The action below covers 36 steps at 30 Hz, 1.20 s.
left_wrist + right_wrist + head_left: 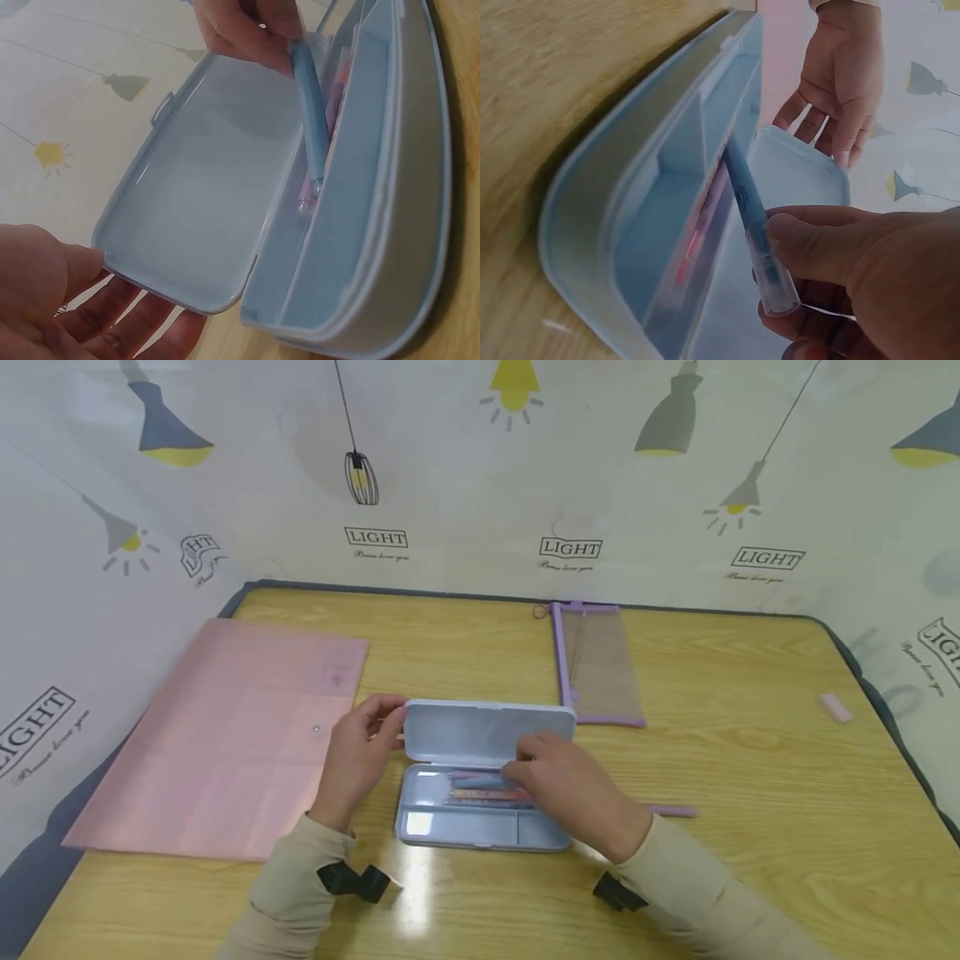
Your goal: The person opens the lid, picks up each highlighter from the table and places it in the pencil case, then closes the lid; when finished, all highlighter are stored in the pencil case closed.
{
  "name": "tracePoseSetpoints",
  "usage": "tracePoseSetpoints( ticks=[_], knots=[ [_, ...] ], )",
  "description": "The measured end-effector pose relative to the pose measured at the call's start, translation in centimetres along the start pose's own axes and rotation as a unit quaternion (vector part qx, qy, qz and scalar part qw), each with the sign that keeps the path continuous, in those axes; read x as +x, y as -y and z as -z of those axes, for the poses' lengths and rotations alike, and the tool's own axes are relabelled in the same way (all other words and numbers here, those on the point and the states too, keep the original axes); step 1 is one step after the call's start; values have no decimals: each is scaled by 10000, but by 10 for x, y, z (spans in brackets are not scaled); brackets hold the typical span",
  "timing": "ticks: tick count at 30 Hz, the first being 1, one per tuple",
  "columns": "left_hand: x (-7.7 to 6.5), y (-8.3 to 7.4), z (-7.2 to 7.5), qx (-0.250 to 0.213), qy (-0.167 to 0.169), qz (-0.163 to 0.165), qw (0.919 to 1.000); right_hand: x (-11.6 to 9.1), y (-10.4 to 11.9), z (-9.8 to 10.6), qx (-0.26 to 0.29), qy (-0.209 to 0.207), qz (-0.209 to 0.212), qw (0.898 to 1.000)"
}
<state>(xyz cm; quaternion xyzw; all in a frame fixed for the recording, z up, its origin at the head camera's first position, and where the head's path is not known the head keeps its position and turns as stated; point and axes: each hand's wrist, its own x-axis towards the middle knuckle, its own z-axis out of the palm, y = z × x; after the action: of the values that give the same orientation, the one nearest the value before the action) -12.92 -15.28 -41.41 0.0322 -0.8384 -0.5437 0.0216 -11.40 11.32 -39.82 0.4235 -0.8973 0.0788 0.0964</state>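
Note:
A light blue pencil case [457, 828] lies with its lid [465, 735] raised on the far side. My left hand [356, 752] holds the lid's left end, thumb on the inner edge and fingers behind it. With thumb and fingers, my right hand [573, 789] pinches a blue pen [746, 184] by its clear-capped end. That pen slants down into the long rear compartment, its lower end among other pens [487, 794]. In the left wrist view, a pink pen [306, 196] shows beneath it. The front compartments hold nothing visible.
A pink snap folder [225, 752] covers the table's left side. Behind the case lies a purple-edged zip pouch [611, 668]. A purple pen [675, 811] lies by the right wrist, and a pink eraser [836, 707] farther right. Printed cloth walls [465, 560] enclose the table.

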Motion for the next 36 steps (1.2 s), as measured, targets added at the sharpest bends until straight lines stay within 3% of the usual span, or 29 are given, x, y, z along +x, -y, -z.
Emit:
tracePoseSetpoints(
  ticks=[13, 21, 30, 36],
  knots=[
    [0, -1, 0, -21, -11, 14, 10000, -7, 3, -22, -160, 75, -248, 9995],
    [0, -1, 0, -8, 3, 71, 10000, -15, 0, -13, 285, -54, -444, 9986],
    [-1, -1, 0, 58, 29, -50, 10000, -66, -29, 26, 235, -265, -1201, 9921],
    [-1, -1, 1, 76, 43, -43, 10000, -106, -57, 40, 22, -140, -1560, 9877]
  ],
)
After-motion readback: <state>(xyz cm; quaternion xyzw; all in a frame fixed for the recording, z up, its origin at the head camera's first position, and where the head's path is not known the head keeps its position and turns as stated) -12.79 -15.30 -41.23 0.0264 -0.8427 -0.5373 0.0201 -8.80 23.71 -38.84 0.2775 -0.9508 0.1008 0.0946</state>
